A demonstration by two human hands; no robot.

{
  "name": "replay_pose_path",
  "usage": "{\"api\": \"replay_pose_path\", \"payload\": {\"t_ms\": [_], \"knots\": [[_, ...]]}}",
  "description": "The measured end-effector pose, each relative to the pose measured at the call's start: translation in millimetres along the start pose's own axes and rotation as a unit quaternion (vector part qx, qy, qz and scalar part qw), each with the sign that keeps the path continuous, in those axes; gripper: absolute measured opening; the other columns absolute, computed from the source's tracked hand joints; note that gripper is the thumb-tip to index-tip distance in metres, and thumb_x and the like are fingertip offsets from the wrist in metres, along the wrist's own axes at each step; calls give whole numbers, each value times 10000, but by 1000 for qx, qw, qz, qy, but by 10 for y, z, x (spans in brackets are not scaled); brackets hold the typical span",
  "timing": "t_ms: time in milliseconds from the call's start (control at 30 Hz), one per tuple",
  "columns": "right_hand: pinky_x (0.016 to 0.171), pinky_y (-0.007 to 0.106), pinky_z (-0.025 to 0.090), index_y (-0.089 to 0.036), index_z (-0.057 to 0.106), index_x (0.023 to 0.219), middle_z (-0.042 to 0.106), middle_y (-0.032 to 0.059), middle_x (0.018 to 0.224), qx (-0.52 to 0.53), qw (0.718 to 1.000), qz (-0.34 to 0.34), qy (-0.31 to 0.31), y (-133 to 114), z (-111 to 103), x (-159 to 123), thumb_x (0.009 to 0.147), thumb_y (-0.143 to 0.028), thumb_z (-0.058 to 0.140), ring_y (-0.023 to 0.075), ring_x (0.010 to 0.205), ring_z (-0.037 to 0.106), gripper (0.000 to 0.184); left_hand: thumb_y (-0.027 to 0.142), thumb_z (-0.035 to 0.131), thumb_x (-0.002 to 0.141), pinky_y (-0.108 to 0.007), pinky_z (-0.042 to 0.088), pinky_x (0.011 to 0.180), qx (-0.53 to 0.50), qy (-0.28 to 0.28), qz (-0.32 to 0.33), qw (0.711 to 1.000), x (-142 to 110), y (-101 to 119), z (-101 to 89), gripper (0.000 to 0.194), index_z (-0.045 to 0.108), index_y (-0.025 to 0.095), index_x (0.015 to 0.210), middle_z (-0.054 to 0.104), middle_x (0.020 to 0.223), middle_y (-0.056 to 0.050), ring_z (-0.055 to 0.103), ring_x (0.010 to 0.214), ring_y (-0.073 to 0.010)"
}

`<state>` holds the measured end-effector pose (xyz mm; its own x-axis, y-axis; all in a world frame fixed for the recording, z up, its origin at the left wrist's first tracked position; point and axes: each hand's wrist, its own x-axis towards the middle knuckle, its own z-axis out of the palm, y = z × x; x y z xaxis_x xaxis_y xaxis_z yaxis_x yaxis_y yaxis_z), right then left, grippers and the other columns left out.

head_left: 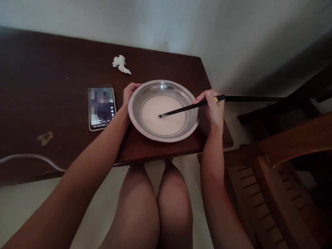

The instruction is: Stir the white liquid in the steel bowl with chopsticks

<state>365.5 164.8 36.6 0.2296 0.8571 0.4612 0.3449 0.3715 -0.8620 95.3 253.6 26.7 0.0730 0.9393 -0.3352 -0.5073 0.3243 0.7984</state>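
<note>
A wide metal bowl (135, 121) stands near the front edge of the dark wooden table, with a pale, milky liquid (166, 124) in its bottom. My left hand (130, 92) grips the bowl's left rim, its fingers partly hidden behind the metal. In my right hand (214, 107) are black chopsticks (184, 109) with gold bands near the top end. They slant down to the left over the bowl, and their whitened tips are at the liquid's surface; I cannot tell how deep they reach.
A lit phone (102, 109) lies on the table (64, 62) left of the bowl. Behind it is a crumpled white tissue (121, 64). A white cable (33, 156) crosses the table's front left. A slatted wooden chair (259, 193) stands at the right, and a pale wall rises behind.
</note>
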Motion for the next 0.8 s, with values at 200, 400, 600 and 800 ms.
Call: {"api": "replay_pose_path", "payload": {"t_ms": [200, 400, 600, 800], "knots": [[857, 465, 664, -276, 650, 710, 679, -5, 665, 5, 998, 3, 64, 0, -4, 28, 881, -881, 472, 228, 812, 807, 654, 158, 477, 916, -284, 577, 829, 5, -15, -9, 1000, -37, 19, 10, 346, 663, 222, 631, 673, 619, -39, 727, 811, -214], [812, 439, 665, -276, 674, 717, 687, -11, 663, 11, 1000, 2, 7, 14, -9, 2, 861, -820, 605, 227, 799, 805, 567, 132, 462, 941, -276, 569, 810, -8, -8, -13, 1000, -68, 41, 24, 380, 660, 212, 627, 659, 593, -29, 694, 730, -192], [821, 448, 659, -282, 653, 726, 682, 1, 693, 5, 998, -4, 59, 52, -29, 25, 885, -872, 482, 229, 820, 810, 635, 152, 469, 933, -287, 567, 831, -7, -5, -16, 1000, -67, 34, 37, 370, 656, 207, 619, 653, 597, -35, 708, 761, -199], [845, 444, 652, -283, 692, 764, 717, 3, 715, -5, 1000, 0, -13, 54, -20, 5, 886, -805, 585, 233, 869, 802, 547, 156, 491, 907, -307, 577, 865, 0, 0, -12, 1000, -61, 28, 28, 327, 653, 216, 629, 671, 605, -42, 735, 825, -221]]}}
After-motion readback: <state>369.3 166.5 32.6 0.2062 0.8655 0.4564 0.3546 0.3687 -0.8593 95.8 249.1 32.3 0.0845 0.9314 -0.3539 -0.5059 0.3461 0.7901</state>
